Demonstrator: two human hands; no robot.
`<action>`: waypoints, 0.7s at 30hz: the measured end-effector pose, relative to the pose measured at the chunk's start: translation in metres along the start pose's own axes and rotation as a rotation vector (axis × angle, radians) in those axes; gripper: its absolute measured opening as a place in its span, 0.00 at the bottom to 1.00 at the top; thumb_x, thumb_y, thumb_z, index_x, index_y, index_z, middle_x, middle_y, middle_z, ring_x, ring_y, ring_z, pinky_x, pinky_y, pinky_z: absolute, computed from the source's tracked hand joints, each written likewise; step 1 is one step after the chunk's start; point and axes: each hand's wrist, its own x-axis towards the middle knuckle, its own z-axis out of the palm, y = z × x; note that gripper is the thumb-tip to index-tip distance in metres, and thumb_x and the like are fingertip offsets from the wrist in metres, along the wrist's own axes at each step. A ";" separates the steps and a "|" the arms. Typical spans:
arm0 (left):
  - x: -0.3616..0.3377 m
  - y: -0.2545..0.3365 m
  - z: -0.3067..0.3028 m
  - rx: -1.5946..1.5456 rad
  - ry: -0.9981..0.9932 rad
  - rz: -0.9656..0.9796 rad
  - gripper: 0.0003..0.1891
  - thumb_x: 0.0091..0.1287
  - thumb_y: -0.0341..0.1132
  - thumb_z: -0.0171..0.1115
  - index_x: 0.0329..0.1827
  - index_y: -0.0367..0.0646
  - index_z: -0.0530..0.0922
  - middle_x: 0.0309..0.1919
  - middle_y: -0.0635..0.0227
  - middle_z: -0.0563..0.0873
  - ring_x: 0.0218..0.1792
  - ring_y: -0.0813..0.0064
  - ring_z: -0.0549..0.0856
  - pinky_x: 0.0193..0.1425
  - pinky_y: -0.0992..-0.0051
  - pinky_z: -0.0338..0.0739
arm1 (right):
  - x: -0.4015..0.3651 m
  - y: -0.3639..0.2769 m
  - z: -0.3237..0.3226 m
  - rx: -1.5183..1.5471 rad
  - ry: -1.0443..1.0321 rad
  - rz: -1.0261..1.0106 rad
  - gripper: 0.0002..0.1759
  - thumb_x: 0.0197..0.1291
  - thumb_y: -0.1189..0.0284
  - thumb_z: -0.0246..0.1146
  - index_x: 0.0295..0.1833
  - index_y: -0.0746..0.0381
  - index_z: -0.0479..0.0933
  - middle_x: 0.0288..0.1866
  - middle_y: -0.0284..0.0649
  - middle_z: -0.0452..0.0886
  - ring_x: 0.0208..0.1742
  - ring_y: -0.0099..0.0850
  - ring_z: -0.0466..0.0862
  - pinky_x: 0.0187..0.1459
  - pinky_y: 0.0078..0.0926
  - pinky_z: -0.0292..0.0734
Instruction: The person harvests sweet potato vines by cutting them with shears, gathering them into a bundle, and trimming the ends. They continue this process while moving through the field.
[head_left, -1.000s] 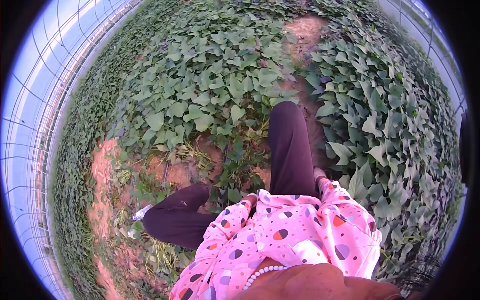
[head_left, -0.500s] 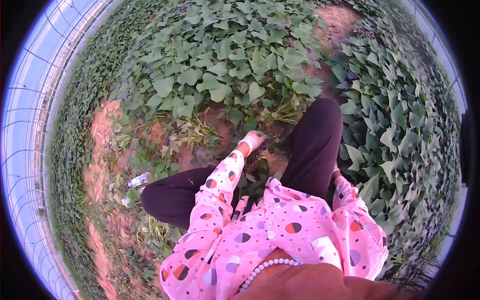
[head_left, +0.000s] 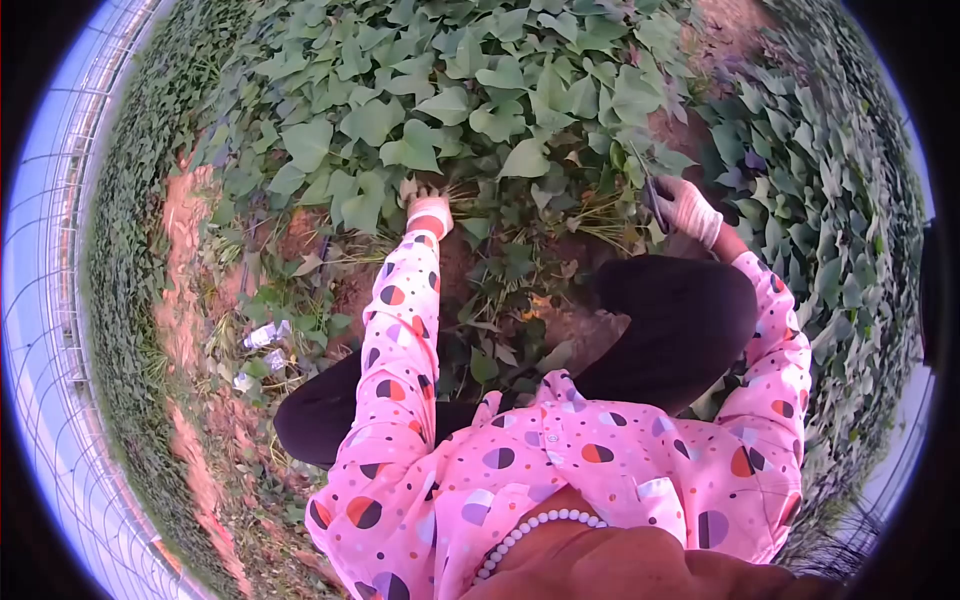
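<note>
Where the near edge of the vine bed point(head_left: 480, 95) gives way to soil point(head_left: 350, 295): left hand point(head_left: 425, 203), pale-gloved, fingers directed away from the body, in among the leaves; left of the right hand and well apart from it.
Left grip: partly covered by foliage; cannot tell whether it closes on anything.
Right hand point(head_left: 688, 208): pale-gloved, at the right part of the bed's near edge, above the right knee point(head_left: 680, 320).
Right grip: narrow, closed around a dark tool point(head_left: 657, 200).
Tool, placement: on the left side of the right hand, beside the leaves and cut-looking stems point(head_left: 600, 225); exact kind unclear.
Tool, long axis: lengthwise away from the body, slanting left; the thin end points away and to the left, the thicker dark end back toward the right knee.
Stems: yellowish green, fanned between the two hands, nearer the right.
Packaging point(head_left: 265, 337): crumpled, whitish, on the littered ground beyond and left of the left knee point(head_left: 315, 410).
Clothing: pink patterned shirt point(head_left: 590, 450), dark trousers.
Necklace point(head_left: 545, 517): white beads.
</note>
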 end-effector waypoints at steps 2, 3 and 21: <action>-0.020 -0.006 0.025 -0.392 -0.352 -0.030 0.33 0.59 0.40 0.57 0.70 0.48 0.63 0.64 0.58 0.72 0.63 0.55 0.72 0.67 0.63 0.66 | 0.038 0.007 0.022 -0.123 -0.102 -0.192 0.14 0.62 0.63 0.59 0.41 0.64 0.78 0.23 0.38 0.79 0.23 0.25 0.78 0.28 0.26 0.73; -0.027 -0.004 0.052 -0.531 -0.347 -0.022 0.35 0.59 0.42 0.58 0.70 0.46 0.61 0.64 0.55 0.72 0.64 0.53 0.72 0.67 0.63 0.66 | 0.047 -0.003 0.037 -0.169 -0.153 -0.207 0.16 0.61 0.61 0.58 0.40 0.64 0.77 0.24 0.45 0.79 0.25 0.35 0.80 0.31 0.31 0.74; 0.058 0.047 0.031 -0.592 0.291 -0.011 0.21 0.59 0.41 0.55 0.55 0.46 0.76 0.59 0.59 0.76 0.63 0.56 0.70 0.68 0.52 0.59 | 0.153 0.170 0.190 -0.625 0.045 -0.358 0.23 0.60 0.73 0.52 0.62 0.59 0.67 0.42 0.49 0.79 0.37 0.45 0.80 0.38 0.38 0.76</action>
